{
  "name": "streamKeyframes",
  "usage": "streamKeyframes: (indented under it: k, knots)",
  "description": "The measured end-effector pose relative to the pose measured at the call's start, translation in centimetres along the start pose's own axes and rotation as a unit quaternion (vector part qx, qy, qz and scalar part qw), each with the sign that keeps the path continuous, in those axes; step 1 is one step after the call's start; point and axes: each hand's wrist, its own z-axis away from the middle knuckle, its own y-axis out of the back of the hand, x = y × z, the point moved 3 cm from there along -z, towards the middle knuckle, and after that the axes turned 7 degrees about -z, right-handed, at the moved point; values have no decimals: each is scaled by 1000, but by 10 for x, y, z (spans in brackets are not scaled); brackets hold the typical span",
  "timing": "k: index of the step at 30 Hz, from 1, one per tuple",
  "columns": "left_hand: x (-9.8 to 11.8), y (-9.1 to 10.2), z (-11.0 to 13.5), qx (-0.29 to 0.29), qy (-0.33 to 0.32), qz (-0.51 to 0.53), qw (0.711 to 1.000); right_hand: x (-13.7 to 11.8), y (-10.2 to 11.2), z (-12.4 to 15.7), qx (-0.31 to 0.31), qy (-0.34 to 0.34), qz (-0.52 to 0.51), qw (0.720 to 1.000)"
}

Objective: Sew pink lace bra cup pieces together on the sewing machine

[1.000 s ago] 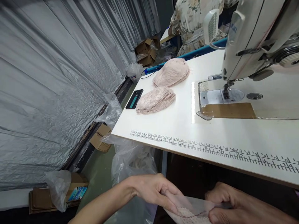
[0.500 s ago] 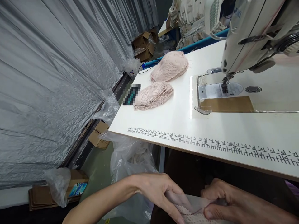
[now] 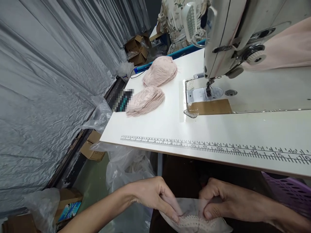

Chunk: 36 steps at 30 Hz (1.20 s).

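Below the table's front edge, my left hand (image 3: 156,197) pinches one side of a pale pink lace piece with sheer fabric (image 3: 194,216). My right hand (image 3: 216,200) grips its other side between thumb and fingers. The piece is stretched between both hands above my lap, and a seam runs down its middle. On the white table (image 3: 150,129) lie a stack of pink lace pieces (image 3: 147,102) and, behind it, a second pink lace pile (image 3: 160,71). The sewing machine (image 3: 223,42) stands to the right, its needle and presser foot over the metal plate.
A ruler strip (image 3: 206,147) runs along the table's front. Pink fabric (image 3: 289,45) lies behind the machine. At right below is a purple basket (image 3: 289,194). Clear plastic bags (image 3: 126,165) and cardboard boxes (image 3: 92,147) sit on the left floor. Another person (image 3: 181,22) is across the table.
The view has shifted right, bringing the pink fabric and purple basket into sight. My left thumb has closed onto the lace piece, which now spreads flatter between my hands.
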Motion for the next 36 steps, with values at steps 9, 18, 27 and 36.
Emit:
streamKeyframes:
  k: [9, 18, 27, 36]
  knots:
    - [-1, 2, 1, 27, 3, -42, 999, 1, -3, -1, 32, 1, 15, 999]
    - [10, 6, 6, 53, -31, -52, 997, -19, -6, 16, 79, 2, 78, 994]
    - [15, 4, 9, 43, -44, -97, 993, -19, -7, 13, 69, 32, 47, 996]
    - [14, 5, 10, 42, -12, -62, 997, -7, -5, 5, 45, 16, -14, 999]
